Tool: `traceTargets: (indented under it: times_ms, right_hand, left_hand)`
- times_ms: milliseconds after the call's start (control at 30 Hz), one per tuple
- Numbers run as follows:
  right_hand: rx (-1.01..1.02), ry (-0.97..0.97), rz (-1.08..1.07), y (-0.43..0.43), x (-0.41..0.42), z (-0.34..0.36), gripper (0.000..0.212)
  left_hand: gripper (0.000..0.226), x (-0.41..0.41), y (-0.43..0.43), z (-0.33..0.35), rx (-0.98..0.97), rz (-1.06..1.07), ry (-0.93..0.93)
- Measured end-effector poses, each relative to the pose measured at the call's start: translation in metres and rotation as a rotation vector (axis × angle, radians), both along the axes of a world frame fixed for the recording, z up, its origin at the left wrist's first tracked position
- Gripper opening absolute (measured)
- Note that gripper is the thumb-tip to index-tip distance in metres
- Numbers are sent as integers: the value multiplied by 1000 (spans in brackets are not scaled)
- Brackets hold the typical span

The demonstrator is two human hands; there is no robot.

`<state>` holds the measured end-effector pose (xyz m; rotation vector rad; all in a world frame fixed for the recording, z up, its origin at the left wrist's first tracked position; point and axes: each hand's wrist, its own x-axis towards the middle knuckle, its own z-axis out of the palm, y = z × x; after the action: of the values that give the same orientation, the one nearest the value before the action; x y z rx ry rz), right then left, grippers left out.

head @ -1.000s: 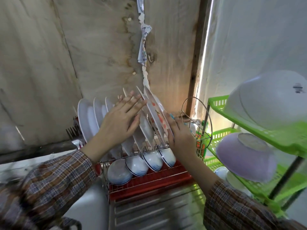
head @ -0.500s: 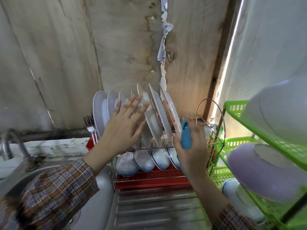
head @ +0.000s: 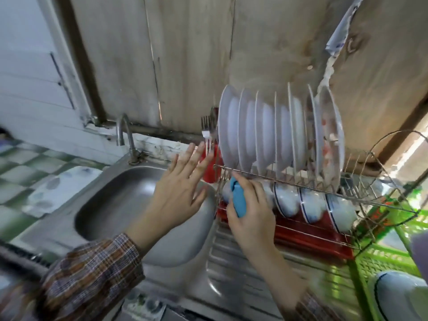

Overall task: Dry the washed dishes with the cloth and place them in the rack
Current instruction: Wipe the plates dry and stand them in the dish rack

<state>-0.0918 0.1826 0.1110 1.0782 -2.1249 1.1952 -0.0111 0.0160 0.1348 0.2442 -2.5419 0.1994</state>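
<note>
Evidently the plates (head: 266, 130) stood on edge in the rack (head: 361, 193) to drain; the right hand (head: 251, 212) gripped the cloth (head: 238, 201), the left hand (head: 178, 188) spread, empty.

The sink (head: 111, 205) is smooth metal with a dull sheen; the rack (head: 289, 183) is shiny metal wire over a red plastic tray (head: 301, 232). The plates (head: 250, 126) look glossy. Your cloth (head: 238, 202) is matt fabric. The far wall (head: 185, 54) is rough wood.

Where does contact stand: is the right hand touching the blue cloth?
Touching. The head view shows the right hand with its fingers and thumb curled round the blue cloth, gripping it.
</note>
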Motion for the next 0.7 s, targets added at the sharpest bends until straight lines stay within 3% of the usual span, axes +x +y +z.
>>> traceTargets:
  times_ms: [200,700]
  right_hand:
    - [134,-96,149,-77,60,-20,64]
    - [228,-334,189,-268,209,-39,60]
  left_hand:
    - [71,77,-54,-30,50,196,-88]
    - [76,255,-229,-66,103,415,-235]
